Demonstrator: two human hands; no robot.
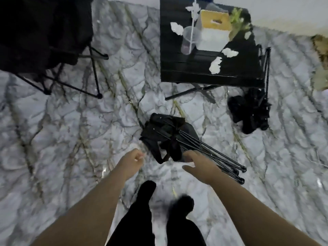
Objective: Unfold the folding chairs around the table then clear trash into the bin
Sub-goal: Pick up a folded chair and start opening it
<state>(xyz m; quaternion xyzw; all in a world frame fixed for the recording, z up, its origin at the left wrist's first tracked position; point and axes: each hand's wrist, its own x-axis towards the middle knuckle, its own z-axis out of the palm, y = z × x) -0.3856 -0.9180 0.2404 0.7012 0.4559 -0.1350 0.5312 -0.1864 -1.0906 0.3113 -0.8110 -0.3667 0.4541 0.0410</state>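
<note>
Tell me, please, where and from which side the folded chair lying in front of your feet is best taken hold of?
Probably by the bundled black legs of the folded chair, just beside the right hand. They lie flat, pointing toward the lower right with their capped feet free, so fingers can come down from above and close around them; the bunched fabric end offers no firm hold.

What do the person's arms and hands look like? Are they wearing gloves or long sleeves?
No gloves and no long sleeves. The left hand and the right hand are both bare, and both forearms are bare as far as the picture shows. No watch, ring or bracelet shows, though the picture is a bit blurry. Lower down, the legs are in black trousers.
</note>
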